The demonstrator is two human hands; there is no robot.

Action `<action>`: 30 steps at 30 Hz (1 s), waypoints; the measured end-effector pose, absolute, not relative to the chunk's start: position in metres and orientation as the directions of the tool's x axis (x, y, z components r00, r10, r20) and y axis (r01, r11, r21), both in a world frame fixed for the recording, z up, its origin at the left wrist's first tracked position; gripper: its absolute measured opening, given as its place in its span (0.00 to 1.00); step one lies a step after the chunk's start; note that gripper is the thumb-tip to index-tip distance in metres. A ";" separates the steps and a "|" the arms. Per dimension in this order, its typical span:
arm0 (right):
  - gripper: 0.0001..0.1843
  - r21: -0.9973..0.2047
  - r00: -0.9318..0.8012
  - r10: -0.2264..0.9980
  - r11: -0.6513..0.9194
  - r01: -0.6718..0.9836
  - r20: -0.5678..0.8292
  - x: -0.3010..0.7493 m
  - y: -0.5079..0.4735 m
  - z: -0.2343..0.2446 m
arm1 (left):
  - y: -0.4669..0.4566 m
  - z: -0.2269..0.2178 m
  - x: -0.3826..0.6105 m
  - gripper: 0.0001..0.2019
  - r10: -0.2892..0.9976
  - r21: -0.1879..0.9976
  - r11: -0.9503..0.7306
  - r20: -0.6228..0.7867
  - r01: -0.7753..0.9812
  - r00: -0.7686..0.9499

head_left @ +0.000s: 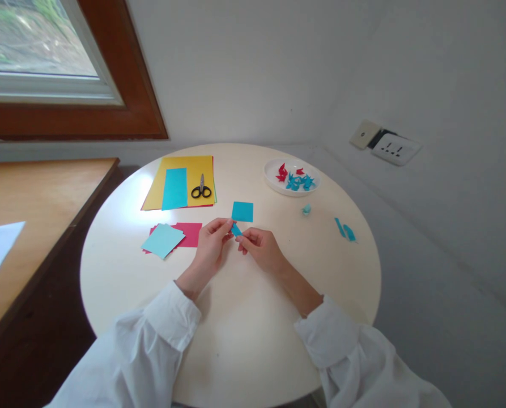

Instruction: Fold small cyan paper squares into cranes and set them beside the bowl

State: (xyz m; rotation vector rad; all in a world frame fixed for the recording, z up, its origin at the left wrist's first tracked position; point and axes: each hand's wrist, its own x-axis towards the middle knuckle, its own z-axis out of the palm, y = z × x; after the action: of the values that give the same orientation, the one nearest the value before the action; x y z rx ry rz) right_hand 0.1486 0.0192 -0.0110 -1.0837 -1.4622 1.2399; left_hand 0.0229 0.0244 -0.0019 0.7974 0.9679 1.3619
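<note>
Between my two hands is a small folded piece of blue paper (236, 230), held above the round white table (244, 328). My left hand (213, 241) pinches its upper left end, and my right hand (259, 245) pinches the lower right end. The fingertips cover part of the folds. Just beyond my fingers lies a flat blue paper square (243, 212). To the left of my left hand, a pale blue paper square (164, 241) rests on several pinkish-red paper squares (190, 234).
Black-handled scissors (201, 190) and a blue paper strip (174, 188) lie on yellow sheets (153, 195) at the back left. A white plate (270, 180) at the back right holds red and blue folded papers. Blue scraps (349, 233) and a crumpled pale piece (306, 209) lie right.
</note>
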 end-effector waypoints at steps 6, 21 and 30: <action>0.12 -0.991 -0.202 0.974 0.117 0.065 0.102 0.147 0.019 -0.012 | 0.024 0.000 0.023 0.07 0.996 0.906 0.037 -0.066 -0.422 -0.055; 0.14 -0.991 -0.204 0.975 0.102 0.086 0.083 0.149 0.017 -0.013 | 0.025 0.006 0.017 0.19 0.996 0.939 0.085 -0.086 -0.333 0.013; 0.14 -0.994 -0.224 0.972 0.090 0.064 0.074 0.146 0.016 -0.012 | 0.024 0.005 0.018 0.19 0.995 0.929 0.099 -0.085 -0.355 0.056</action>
State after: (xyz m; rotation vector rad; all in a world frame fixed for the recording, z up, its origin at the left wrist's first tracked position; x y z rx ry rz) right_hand 0.1465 0.0164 -0.0121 -1.0875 -1.4658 1.2718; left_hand 0.0183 0.0241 0.0048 0.8907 0.9525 1.2635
